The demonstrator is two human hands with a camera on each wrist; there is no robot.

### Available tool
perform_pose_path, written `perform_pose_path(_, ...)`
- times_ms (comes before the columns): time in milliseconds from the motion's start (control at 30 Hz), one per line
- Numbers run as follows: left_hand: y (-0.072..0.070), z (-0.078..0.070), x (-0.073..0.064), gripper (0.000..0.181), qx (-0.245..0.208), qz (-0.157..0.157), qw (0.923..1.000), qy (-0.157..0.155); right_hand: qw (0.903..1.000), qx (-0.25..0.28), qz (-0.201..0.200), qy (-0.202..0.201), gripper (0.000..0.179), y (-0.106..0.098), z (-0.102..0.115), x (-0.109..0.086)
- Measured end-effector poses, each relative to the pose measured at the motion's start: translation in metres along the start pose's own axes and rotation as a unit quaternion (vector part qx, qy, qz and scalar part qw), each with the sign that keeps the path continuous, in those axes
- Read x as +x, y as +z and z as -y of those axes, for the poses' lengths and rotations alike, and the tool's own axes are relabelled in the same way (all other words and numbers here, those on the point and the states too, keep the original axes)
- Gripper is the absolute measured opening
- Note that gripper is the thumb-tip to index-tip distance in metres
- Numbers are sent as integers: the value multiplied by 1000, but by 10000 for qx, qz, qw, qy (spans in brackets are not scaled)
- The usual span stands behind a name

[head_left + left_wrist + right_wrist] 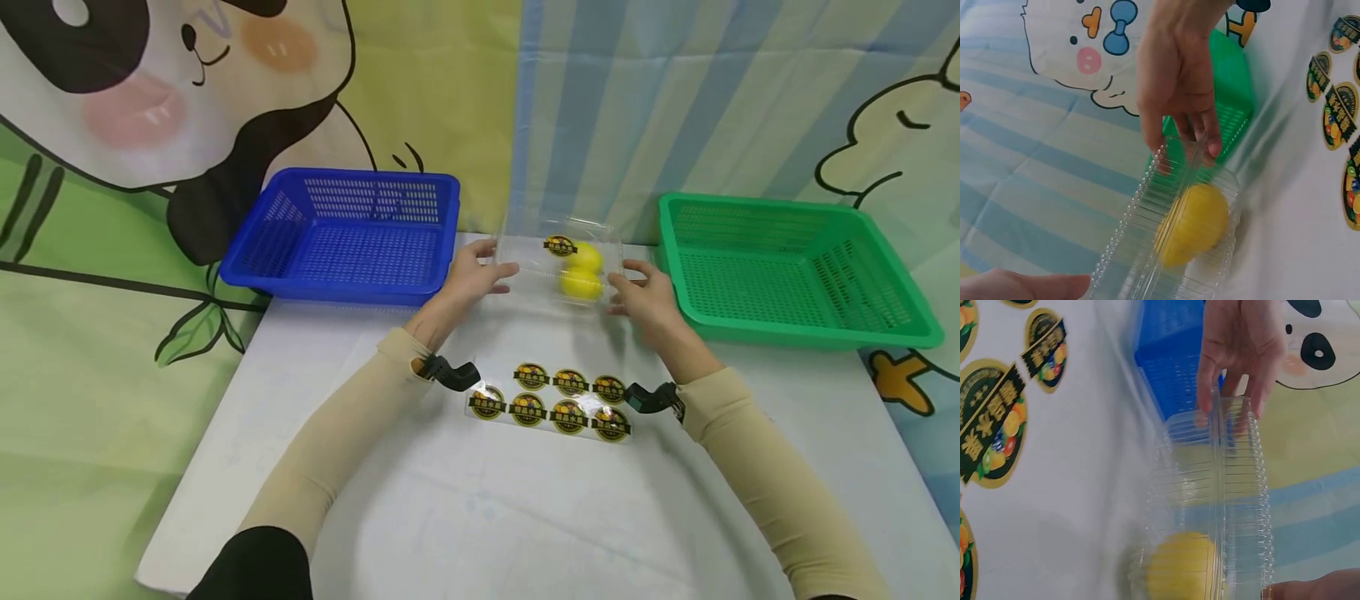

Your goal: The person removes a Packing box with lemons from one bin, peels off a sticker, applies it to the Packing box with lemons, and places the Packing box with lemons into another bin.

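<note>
A clear plastic clamshell box with a ridged rim is at the far side of the table, its lid down. Two yellow lemons lie in its right half, and a round black-and-gold sticker is on the lid. My left hand grips the box's left end, thumb on the near side and fingers behind, as the right wrist view shows of that hand. At the opposite end my right hand pinches the box between thumb and fingers, seen in the left wrist view.
Left of the box stands a blue plastic basket, right of it a green basket. A clear sheet with several round stickers lies on the white table between my forearms. A cartoon-printed curtain hangs behind.
</note>
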State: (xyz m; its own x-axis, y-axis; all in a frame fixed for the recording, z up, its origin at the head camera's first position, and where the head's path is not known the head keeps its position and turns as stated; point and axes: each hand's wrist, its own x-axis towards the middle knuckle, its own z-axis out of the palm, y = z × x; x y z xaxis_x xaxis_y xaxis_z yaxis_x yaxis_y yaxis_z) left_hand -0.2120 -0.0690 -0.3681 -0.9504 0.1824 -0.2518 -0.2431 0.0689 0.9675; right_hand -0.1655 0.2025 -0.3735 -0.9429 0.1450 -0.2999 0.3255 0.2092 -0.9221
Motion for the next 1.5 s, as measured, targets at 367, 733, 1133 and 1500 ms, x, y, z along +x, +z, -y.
perform_pose_path(367,4,-37,-10,71,-324,167,9987,368,9987,161,-202,-448,58,-26,40,-31)
perform_pose_path(733,46,-85,-10,71,-524,563,9956,542,9973,544,-351,-346,58,-82,73,-49)
perform_pose_path(1133,150,-94,6,73,-46,400,9983,430,9950,935,-328,-92,64,-184,58,-33)
perform_pose_path(1500,207,-63,12,67,488,218,9981,308,9974,415,-562,154,64,-231,19,-20)
